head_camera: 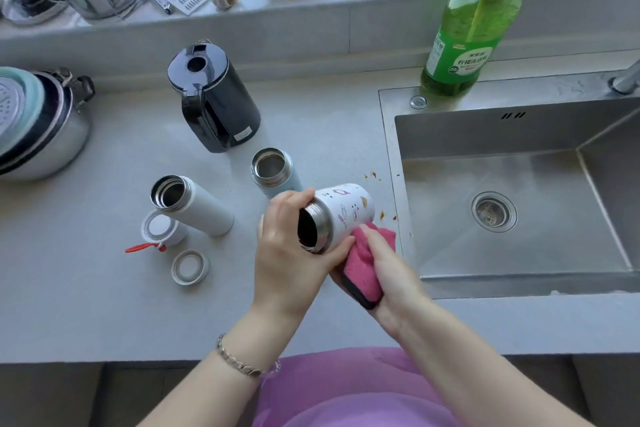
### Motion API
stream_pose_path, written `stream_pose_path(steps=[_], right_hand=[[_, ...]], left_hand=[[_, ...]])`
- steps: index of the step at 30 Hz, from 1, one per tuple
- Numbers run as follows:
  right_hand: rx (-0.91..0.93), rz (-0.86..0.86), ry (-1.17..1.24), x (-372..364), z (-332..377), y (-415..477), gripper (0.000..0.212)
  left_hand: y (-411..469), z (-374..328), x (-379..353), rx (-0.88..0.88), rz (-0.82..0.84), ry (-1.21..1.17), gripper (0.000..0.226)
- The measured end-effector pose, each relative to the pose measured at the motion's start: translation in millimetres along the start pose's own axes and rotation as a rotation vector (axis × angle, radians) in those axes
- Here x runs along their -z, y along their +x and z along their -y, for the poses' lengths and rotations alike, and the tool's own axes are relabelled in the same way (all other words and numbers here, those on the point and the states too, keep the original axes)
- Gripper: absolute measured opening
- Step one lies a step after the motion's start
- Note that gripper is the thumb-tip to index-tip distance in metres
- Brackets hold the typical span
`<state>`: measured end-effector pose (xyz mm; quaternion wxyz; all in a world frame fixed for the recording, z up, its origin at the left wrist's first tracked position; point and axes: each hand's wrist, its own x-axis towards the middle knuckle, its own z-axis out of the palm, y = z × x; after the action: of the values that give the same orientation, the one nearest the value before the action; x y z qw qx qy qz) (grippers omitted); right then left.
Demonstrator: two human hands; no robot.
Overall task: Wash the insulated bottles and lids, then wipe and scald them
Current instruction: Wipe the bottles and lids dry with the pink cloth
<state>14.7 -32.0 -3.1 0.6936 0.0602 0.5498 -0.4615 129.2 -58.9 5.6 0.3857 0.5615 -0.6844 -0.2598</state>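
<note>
STEP: wiping | white cartoon-printed steel bottle [346,208] tilted over grey surface [104,305], beside steel sink [389,135] | left hand [294,253] fingers wrap its neck | right hand [391,270] fingers press pink cloth [363,263] to its side | NEXT: probably turn bottle

Counter [86,288]: kettle [214,97] at rear; left bottle [194,204], right bottle [273,173] before it; 2 lids [189,267] before left bottle. Sink [485,135] right of counter; dispenser [471,38] behind.
</note>
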Motion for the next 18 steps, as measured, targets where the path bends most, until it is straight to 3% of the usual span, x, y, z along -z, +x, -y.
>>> stream_pose_path(steps=[3, 9, 13, 18], right_hand=[[0.042, 0.034, -0.107, -0.7, 18.5, 0.5, 0.021], [0.149, -0.046, -0.412, 22.0, 43.1, -6.5, 0.024], [0.185, -0.078, -0.610, 25.8, 31.4, -5.6, 0.014], [0.220, -0.083, -0.693, 21.1, 24.9, -5.0, 0.006]], left_hand=[[5.4, 5.4, 28.4, -0.031, -0.015, 0.075, 0.067], [-19.6, 51.4, 86.7, 0.291, 0.090, 0.434, 0.069], [-29.6, 94.7, 91.6, 0.397, 0.128, 0.628, 0.069], [-15.5, 122.7, 72.0, 0.405, 0.152, 0.690, 0.068]])
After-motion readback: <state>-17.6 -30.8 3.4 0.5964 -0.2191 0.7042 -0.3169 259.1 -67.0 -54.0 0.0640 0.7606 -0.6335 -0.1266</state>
